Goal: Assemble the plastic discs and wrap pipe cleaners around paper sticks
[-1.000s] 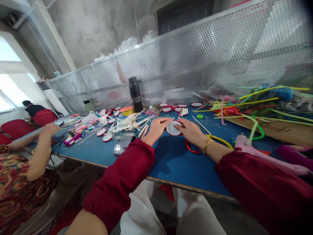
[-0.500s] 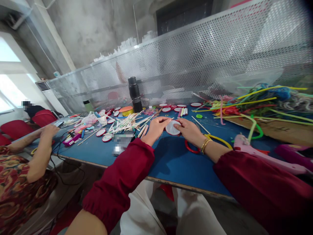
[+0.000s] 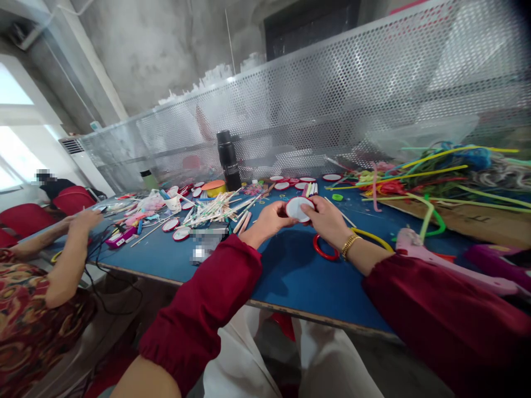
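Note:
Between my two hands is a round white disc with a red rim (image 3: 297, 210), held up over the blue table (image 3: 286, 271). My right hand (image 3: 327, 219) grips its right edge, thumb lying across the white face. At the left edge, the fingers of my left hand (image 3: 271, 221) are closed against the disc, some of them tucked out of sight behind it. A red ring (image 3: 324, 251) lies on the table just below my right wrist. Several similar red-rimmed discs, one of them a white disc (image 3: 181, 233), lie farther left.
A pile of thin sticks (image 3: 213, 210) lies left of my hands, near a black bottle (image 3: 229, 160). On the right are a pink glue gun (image 3: 448, 260) and colourful pipe cleaners (image 3: 440, 166) on cardboard (image 3: 464, 218). Another person's hands (image 3: 85, 220) work at far left.
The disc has moved slightly right and is turned, its white face now smoother to view. My left fingers have shifted from a pinch above its edge to its lower left side.

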The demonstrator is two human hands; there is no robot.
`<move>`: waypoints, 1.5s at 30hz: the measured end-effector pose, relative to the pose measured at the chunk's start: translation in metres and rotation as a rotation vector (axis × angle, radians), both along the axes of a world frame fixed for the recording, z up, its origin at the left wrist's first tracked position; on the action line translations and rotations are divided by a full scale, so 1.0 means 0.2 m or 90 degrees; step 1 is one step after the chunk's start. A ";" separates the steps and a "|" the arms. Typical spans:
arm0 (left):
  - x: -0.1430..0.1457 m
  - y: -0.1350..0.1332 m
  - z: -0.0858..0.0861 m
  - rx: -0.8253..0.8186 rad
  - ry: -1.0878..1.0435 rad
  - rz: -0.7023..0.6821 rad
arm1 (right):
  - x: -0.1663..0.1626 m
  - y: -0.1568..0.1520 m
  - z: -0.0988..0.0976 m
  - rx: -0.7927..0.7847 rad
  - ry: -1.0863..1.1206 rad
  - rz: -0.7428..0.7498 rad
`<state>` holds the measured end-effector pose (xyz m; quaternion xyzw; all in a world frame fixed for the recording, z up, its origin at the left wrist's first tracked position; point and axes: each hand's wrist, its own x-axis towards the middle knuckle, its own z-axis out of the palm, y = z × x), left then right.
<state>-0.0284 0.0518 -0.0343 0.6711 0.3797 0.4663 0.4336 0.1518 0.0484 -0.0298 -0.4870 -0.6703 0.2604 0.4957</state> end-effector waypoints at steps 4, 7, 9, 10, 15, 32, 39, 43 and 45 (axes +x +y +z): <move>0.00 0.01 -0.01 0.106 0.072 0.060 | 0.01 0.01 0.00 0.013 -0.034 0.005; 0.00 0.01 0.00 0.160 0.073 0.054 | 0.01 0.00 0.01 0.002 -0.056 0.036; 0.00 0.01 0.01 0.160 0.059 0.055 | 0.00 0.00 0.01 0.004 -0.066 0.060; 0.00 0.01 0.01 0.149 0.052 0.064 | 0.00 0.00 0.01 0.009 -0.075 0.071; -0.01 -0.01 0.05 0.111 0.036 0.097 | -0.01 0.00 -0.01 0.042 -0.115 0.095; -0.06 0.02 0.02 0.129 0.153 0.199 | 0.00 0.00 -0.02 -0.005 -0.096 0.114; -0.08 0.02 0.01 0.114 0.287 0.218 | 0.02 -0.01 0.00 0.011 -0.359 0.054; -0.09 0.04 0.01 0.093 0.241 0.257 | 0.01 -0.02 0.00 0.013 -0.408 0.050; -0.10 0.05 0.00 0.083 0.226 0.262 | 0.01 -0.02 0.00 0.033 -0.412 0.040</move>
